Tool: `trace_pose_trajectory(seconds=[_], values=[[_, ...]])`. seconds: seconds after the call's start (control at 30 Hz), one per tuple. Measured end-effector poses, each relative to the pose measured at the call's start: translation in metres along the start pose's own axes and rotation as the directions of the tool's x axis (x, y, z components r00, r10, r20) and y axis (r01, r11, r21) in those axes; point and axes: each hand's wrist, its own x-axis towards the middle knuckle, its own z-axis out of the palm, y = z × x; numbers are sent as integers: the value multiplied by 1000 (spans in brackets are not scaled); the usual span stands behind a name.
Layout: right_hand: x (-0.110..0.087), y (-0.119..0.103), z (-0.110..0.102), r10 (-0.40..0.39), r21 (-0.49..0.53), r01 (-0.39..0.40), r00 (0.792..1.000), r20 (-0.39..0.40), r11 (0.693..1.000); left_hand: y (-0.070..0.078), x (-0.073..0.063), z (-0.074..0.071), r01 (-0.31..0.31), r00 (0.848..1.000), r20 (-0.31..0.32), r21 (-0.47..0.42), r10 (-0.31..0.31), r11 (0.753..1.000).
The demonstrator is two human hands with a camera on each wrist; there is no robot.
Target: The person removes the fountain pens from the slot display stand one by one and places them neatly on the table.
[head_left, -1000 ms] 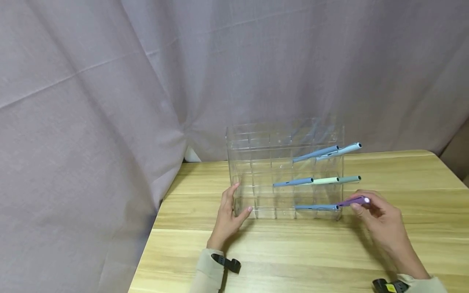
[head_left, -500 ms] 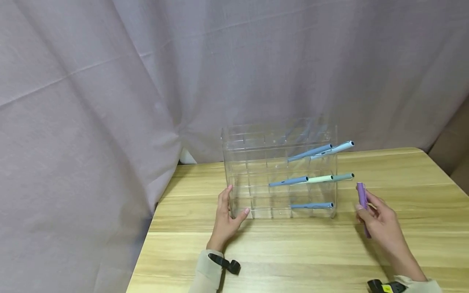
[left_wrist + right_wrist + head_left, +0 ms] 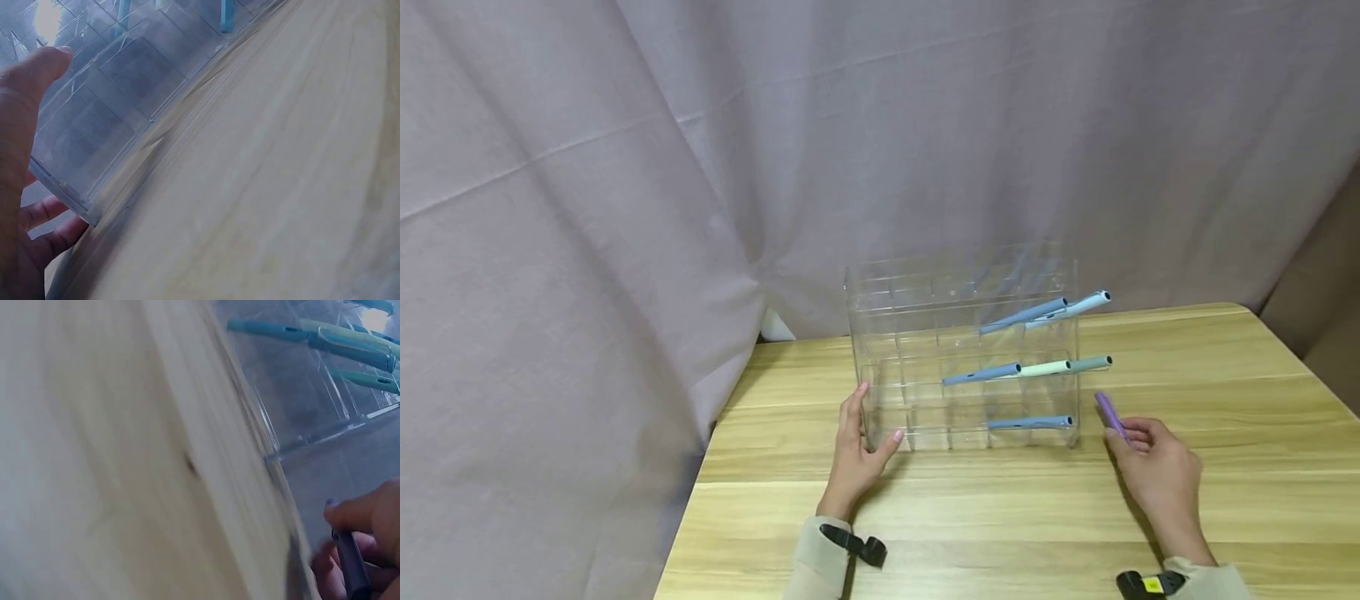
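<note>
A clear acrylic pen rack (image 3: 917, 340) with stepped, divided tiers stands on the table. My left hand (image 3: 853, 467) grips its lower left corner, thumb on the front and fingers round the side. In my right hand (image 3: 1163, 479) is a purple pen (image 3: 1109, 415), pinched between thumb and fingers to the right of the rack; its free end slants up and left. One blue pen (image 3: 1030, 422) lies in the bottom tier. The middle tier bears a blue pen (image 3: 981, 374), a pale green pen (image 3: 1045, 368) and a grey-green pen (image 3: 1092, 363).
Higher up the rack rest a blue pen (image 3: 1024, 316) and a light blue pen (image 3: 1081, 306). The wooden table (image 3: 985, 525) extends toward the front and right. A grey curtain (image 3: 880, 150) hangs behind the rack and down the left side.
The purple pen has come away from the bottom tier, out to the right and toward me, and its tilt has turned in my right hand. My left hand keeps its grip on the rack.
</note>
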Motion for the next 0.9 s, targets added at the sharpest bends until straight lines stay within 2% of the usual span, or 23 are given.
trace_pose_trajectory(seconds=[0.1, 0.2, 0.4, 0.53, 0.67, 0.77, 0.9], values=[[-1, 1, 7, -52, -29, 50, 997, -64, 998, -1, 1, -1, 1, 1000, 2, 6, -1, 1000], [0, 4, 11, -56, -38, 53, 994, -97, 998, -2, 2, -1, 2, 1000, 3, 11, -2, 1000], [3, 9, 12, 47, -56, -51, 996, -76, 997, -1, 6, -2, -1, 1000, -1, 17, 1, 1000], [7, 9, 11, 73, -49, -77, 995, -70, 996, 0, 10, -2, -14, 1000, -7, 19, 14, 1000], [7, 3, 10, 64, 35, -60, 991, -121, 998, 0, 10, -2, -15, 1000, -9, 17, 15, 1000], [5, -9, 8, 42, 154, -12, 981, -189, 988, 0, 6, -1, 2, 1000, -10, 12, -2, 1000], [3, -35, 1, -12, 330, 89, 974, -227, 940, -1, -2, 0, 26, 1000, -8, 22, -26, 999]])
